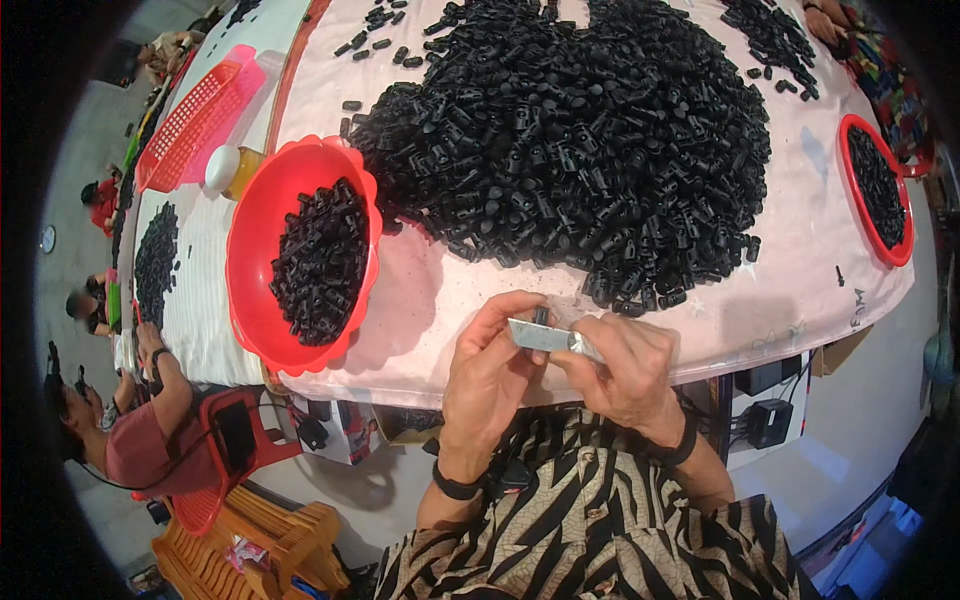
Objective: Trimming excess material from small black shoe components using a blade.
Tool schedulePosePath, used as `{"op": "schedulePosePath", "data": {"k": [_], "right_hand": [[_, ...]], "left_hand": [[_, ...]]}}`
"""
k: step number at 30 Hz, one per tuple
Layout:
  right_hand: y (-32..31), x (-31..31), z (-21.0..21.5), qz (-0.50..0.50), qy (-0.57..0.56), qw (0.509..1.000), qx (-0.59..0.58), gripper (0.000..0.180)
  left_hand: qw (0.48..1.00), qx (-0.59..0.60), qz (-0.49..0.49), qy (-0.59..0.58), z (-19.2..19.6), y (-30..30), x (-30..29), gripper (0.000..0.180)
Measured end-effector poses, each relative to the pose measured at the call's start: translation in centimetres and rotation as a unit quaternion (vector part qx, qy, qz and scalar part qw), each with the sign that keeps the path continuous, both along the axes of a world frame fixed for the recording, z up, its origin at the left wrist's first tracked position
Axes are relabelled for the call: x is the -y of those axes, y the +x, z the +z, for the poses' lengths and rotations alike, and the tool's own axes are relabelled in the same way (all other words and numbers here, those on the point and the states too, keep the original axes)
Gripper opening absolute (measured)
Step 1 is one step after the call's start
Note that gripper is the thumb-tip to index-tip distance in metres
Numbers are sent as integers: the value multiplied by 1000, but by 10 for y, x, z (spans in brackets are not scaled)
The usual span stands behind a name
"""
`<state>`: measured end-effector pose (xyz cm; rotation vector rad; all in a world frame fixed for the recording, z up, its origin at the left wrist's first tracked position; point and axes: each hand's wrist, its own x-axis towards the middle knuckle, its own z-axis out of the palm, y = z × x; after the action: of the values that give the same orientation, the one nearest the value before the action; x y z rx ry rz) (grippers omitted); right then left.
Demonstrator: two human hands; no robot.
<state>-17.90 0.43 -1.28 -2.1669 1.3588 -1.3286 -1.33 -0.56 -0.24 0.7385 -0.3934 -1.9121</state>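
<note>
Close to the table's front edge, my left hand is closed, its thumb and fingers pinching a small black plastic part. My right hand grips a knife with a flat grey blade; its handle is mostly covered by my fingers. The blade points left and lies across the lower end of the part, between my two hands. Just beyond them spreads a big heap of similar black plastic parts. To the left stands a red scalloped bowl partly filled with black parts.
A jar with a white lid and a pink perforated basket sit behind the bowl. At the right edge is a red oval basket of black parts. Another person works at the left; another person's hand shows far right.
</note>
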Motion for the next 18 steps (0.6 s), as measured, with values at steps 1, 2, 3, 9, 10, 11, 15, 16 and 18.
{"op": "schedulePosePath", "data": {"k": [1, 2, 3, 9, 10, 11, 15, 16, 18], "right_hand": [[0, 0, 0, -9, -4, 1000, -6, 30], [0, 0, 0, -18, -7, 1000, -12, 30], [0, -1, 0, -18, -8, 1000, -13, 30], [1, -1, 2, -24, 8, 1000, -8, 29], [1, -1, 2, -26, 10, 1000, -10, 28], [2, -1, 2, -27, 12, 999, -12, 27], [4, 0, 0, -60, -7, 998, 11, 25], [4, 0, 0, -69, -2, 997, 24, 24], [3, -1, 0, -77, 4, 996, 36, 23]], "left_hand": [[1000, -3, -5, 3, 0, 0, 0, 32], [1000, -5, -10, 5, -1, 1, 0, 31], [1000, -6, -10, 5, -2, 1, -1, 31], [1000, 22, -20, -1, -3, 3, -3, 29], [1000, 22, -16, -1, -4, 3, -4, 30], [1000, 21, -12, -1, -5, 4, -4, 31], [999, 42, -4, -9, 4, -2, -3, 30], [999, 36, -6, -10, 1, 0, -4, 31], [999, 31, -6, -11, 0, 1, -5, 31]]}}
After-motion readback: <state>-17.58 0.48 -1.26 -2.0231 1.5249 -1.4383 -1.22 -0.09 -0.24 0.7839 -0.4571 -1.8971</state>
